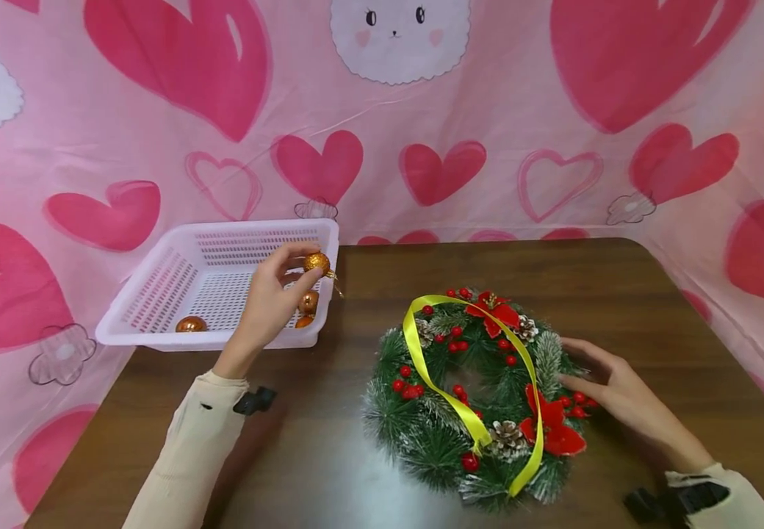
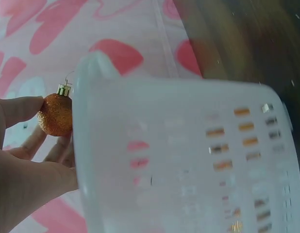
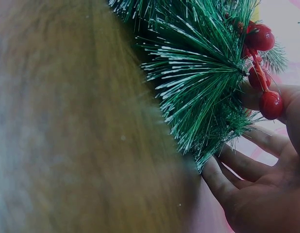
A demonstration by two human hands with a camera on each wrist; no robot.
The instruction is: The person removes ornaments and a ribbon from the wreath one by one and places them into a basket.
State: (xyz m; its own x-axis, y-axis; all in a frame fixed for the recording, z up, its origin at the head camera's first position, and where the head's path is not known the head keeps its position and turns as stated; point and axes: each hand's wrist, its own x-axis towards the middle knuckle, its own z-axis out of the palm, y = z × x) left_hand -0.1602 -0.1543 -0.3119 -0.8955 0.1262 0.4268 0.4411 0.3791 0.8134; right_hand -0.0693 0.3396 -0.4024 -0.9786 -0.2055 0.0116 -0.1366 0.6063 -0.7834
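My left hand (image 1: 275, 297) pinches a glittery orange-gold bauble (image 1: 316, 264) between thumb and fingers, over the right end of the white plastic basket (image 1: 177, 236). In the left wrist view the bauble (image 2: 57, 115) shows its gold cap and thin hanging loop, right at the basket's rim. A green Christmas wreath (image 1: 391, 419) lies on the table, with red berries, red flowers, pine cones and frosted tips. Over it runs a loose yellow ribbon (image 1: 415, 345). My right hand (image 1: 626, 397) holds the wreath's right edge, thumb by the red berries (image 3: 271, 104) and fingers around the outer needles.
Inside the basket lie more orange baubles, one shiny bauble (image 1: 191, 324) at the left front and others at the right end. The basket sits at the back left of the brown wooden table (image 1: 329, 411). Behind hangs a pink cloth (image 1: 382, 125) with hearts.
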